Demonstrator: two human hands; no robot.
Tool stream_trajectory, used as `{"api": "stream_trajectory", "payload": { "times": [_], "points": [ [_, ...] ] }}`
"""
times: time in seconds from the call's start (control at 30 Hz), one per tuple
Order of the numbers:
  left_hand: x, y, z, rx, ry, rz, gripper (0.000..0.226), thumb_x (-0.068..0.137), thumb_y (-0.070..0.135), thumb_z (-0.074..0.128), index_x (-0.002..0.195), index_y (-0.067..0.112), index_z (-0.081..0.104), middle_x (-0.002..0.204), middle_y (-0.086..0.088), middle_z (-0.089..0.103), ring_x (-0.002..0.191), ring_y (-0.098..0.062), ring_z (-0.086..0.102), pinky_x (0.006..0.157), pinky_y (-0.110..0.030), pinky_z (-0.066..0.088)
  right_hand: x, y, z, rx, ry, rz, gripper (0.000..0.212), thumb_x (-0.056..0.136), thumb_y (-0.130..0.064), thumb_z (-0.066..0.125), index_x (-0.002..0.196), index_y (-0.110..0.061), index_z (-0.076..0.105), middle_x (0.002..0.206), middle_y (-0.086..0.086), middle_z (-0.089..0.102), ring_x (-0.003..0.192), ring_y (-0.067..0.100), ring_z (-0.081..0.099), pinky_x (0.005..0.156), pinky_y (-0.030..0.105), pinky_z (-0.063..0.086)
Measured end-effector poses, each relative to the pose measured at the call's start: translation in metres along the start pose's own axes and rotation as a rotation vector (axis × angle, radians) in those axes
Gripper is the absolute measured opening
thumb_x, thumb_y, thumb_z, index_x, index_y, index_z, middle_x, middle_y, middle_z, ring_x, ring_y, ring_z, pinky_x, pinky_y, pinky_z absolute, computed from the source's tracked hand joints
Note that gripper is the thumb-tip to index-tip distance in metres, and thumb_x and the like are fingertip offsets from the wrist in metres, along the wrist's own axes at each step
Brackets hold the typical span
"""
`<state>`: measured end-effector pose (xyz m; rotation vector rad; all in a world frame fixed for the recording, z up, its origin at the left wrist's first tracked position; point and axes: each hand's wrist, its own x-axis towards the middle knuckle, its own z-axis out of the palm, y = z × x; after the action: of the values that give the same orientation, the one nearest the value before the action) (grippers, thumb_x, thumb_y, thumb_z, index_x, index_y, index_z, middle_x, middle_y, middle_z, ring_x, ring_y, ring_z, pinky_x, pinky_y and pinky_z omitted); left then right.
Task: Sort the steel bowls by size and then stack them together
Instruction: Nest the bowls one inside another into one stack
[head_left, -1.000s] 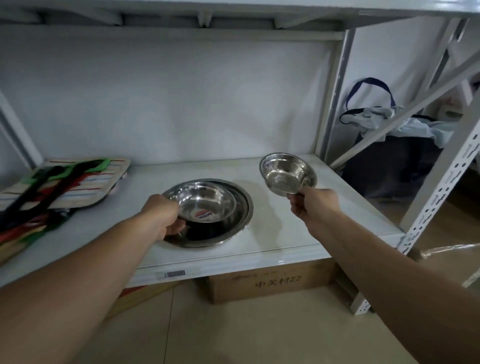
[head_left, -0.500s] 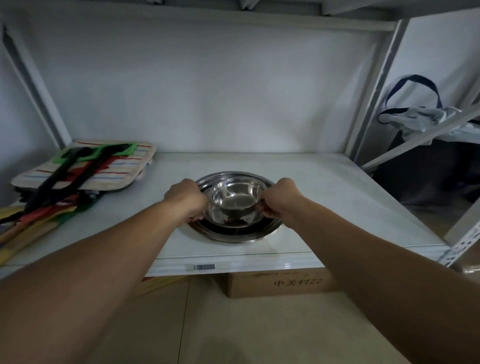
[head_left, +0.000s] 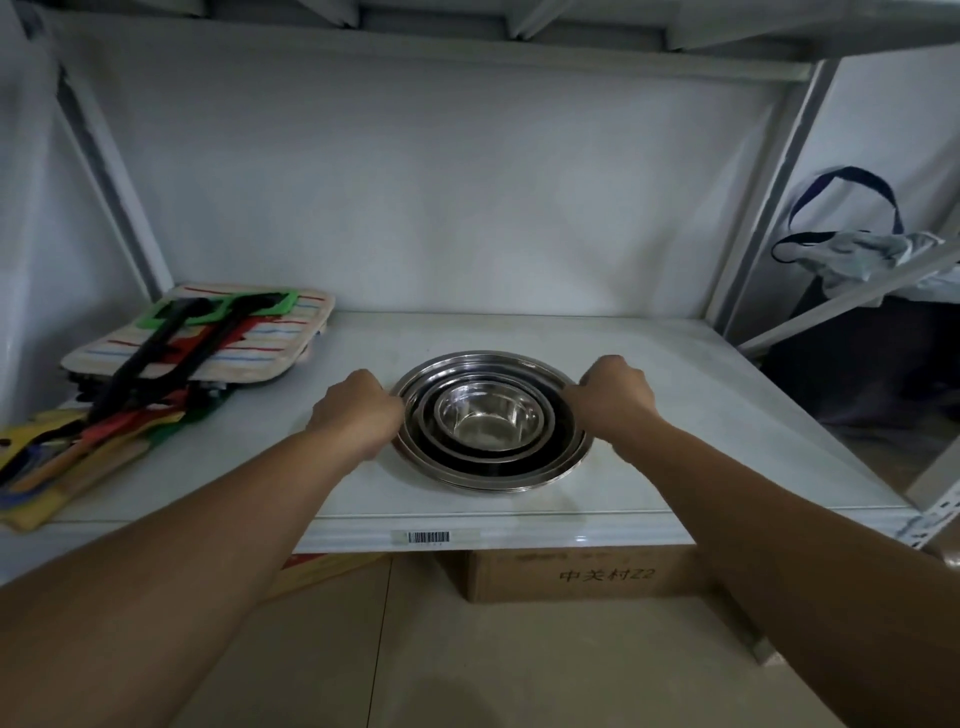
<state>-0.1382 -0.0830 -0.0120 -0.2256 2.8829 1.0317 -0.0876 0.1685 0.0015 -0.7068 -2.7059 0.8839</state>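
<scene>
A nested stack of steel bowls sits on the white shelf (head_left: 675, 405), a little in front of its middle. The smallest bowl (head_left: 485, 423) lies in the centre, ringed by larger ones, with the largest bowl's rim (head_left: 483, 480) outermost. My left hand (head_left: 358, 413) is closed on the left edge of the largest bowl's rim. My right hand (head_left: 613, 397) is closed on the right edge of the same rim. Both hands rest at shelf level.
A striped pad (head_left: 260, 343) with black, green and red tools (head_left: 171, 353) lies at the shelf's left. Grey uprights (head_left: 769, 197) frame the bay. A cardboard box (head_left: 587, 574) stands under the shelf. A dark bag with cloth (head_left: 872, 249) sits to the right.
My right hand carried the small bowl from the right and set it inside the stack. Both hands then moved outward from the inner bowl to the outer rim.
</scene>
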Motion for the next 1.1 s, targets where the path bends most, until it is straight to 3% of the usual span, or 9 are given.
{"api": "stream_trajectory", "payload": {
  "times": [0.1, 0.27, 0.43, 0.53, 0.63, 0.73, 0.87, 0.97, 1.1],
  "points": [
    [-0.007, -0.005, 0.001, -0.246, -0.132, -0.116, 0.02, 0.092, 0.014, 0.06, 0.104, -0.001, 0.063, 0.087, -0.02, 0.071, 0.069, -0.033, 0.074, 0.058, -0.04, 0.065, -0.008, 0.025, -0.013, -0.043, 0.031, 0.049, 0.024, 0.087, -0.016, 0.053, 0.065, -0.01, 0.043, 0.068, 0.009, 0.053, 0.054, 0.023, 0.048, 0.049, 0.025, 0.035],
    [-0.018, -0.005, 0.011, -0.426, -0.182, -0.184, 0.018, 0.097, 0.006, 0.056, 0.107, -0.005, 0.066, 0.09, -0.021, 0.073, 0.068, -0.03, 0.072, 0.057, -0.036, 0.062, -0.008, 0.049, -0.002, 0.213, -0.201, 0.179, 0.03, 0.093, -0.024, 0.058, 0.099, 0.005, 0.066, 0.079, 0.015, 0.072, 0.06, 0.025, 0.065, 0.051, 0.03, 0.055],
    [-0.004, 0.007, 0.019, -0.433, -0.165, -0.148, 0.033, 0.091, 0.023, 0.067, 0.114, 0.0, 0.062, 0.103, -0.02, 0.072, 0.09, -0.034, 0.072, 0.061, -0.035, 0.058, 0.005, 0.032, 0.009, 0.186, -0.176, 0.083, 0.034, 0.086, -0.038, 0.065, 0.082, -0.004, 0.061, 0.08, 0.012, 0.068, 0.068, 0.028, 0.068, 0.079, 0.046, 0.064],
    [0.008, 0.015, 0.021, -0.36, -0.173, -0.119, 0.041, 0.08, 0.032, 0.076, 0.107, 0.003, 0.063, 0.099, -0.019, 0.074, 0.089, -0.036, 0.073, 0.082, -0.048, 0.062, 0.017, 0.016, 0.013, 0.151, -0.208, 0.048, 0.035, 0.08, -0.039, 0.072, 0.076, -0.008, 0.055, 0.081, 0.012, 0.067, 0.073, 0.029, 0.068, 0.077, 0.047, 0.064],
    [0.022, 0.021, 0.022, -0.271, -0.21, -0.085, 0.048, 0.07, 0.032, 0.085, 0.102, 0.003, 0.064, 0.097, -0.02, 0.074, 0.088, -0.038, 0.073, 0.083, -0.053, 0.061, 0.028, 0.006, 0.015, 0.019, -0.258, 0.01, 0.038, 0.077, -0.041, 0.077, 0.08, -0.012, 0.053, 0.09, 0.013, 0.068, 0.084, 0.03, 0.072, 0.074, 0.043, 0.064],
    [0.031, 0.025, 0.021, -0.12, -0.219, -0.042, 0.058, 0.069, 0.029, 0.089, 0.111, 0.002, 0.061, 0.108, -0.018, 0.07, 0.1, -0.037, 0.068, 0.085, -0.048, 0.059, 0.039, -0.001, 0.014, -0.089, -0.298, -0.022, 0.04, 0.077, -0.041, 0.08, 0.081, -0.012, 0.052, 0.091, 0.013, 0.068, 0.083, 0.03, 0.072, 0.066, 0.037, 0.062],
    [0.043, 0.025, 0.023, 0.027, -0.215, -0.005, 0.066, 0.067, 0.029, 0.092, 0.118, 0.003, 0.059, 0.114, -0.018, 0.069, 0.101, -0.037, 0.068, 0.086, -0.047, 0.06, 0.048, -0.005, 0.015, -0.191, -0.334, -0.053, 0.044, 0.077, -0.04, 0.083, 0.091, -0.01, 0.054, 0.095, 0.014, 0.068, 0.09, 0.032, 0.073, 0.078, 0.044, 0.064],
    [0.045, 0.024, 0.028, 0.173, -0.168, 0.036, 0.071, 0.068, 0.038, 0.091, 0.122, 0.004, 0.06, 0.114, -0.016, 0.07, 0.101, -0.033, 0.068, 0.088, -0.041, 0.058, 0.051, -0.005, 0.022, -0.293, -0.302, -0.082, 0.045, 0.074, -0.045, 0.084, 0.085, -0.015, 0.052, 0.086, 0.008, 0.064, 0.086, 0.029, 0.07, 0.082, 0.044, 0.062],
    [0.044, 0.027, 0.032, 0.282, -0.127, 0.047, 0.066, 0.071, 0.045, 0.088, 0.117, 0.005, 0.062, 0.111, -0.013, 0.071, 0.097, -0.03, 0.067, 0.081, -0.034, 0.054, 0.051, -0.007, 0.03, -0.396, -0.261, -0.107, 0.051, 0.074, -0.05, 0.081, 0.099, -0.017, 0.05, 0.078, 0.002, 0.055, 0.09, 0.028, 0.064, 0.085, 0.041, 0.057]
  ]
}}
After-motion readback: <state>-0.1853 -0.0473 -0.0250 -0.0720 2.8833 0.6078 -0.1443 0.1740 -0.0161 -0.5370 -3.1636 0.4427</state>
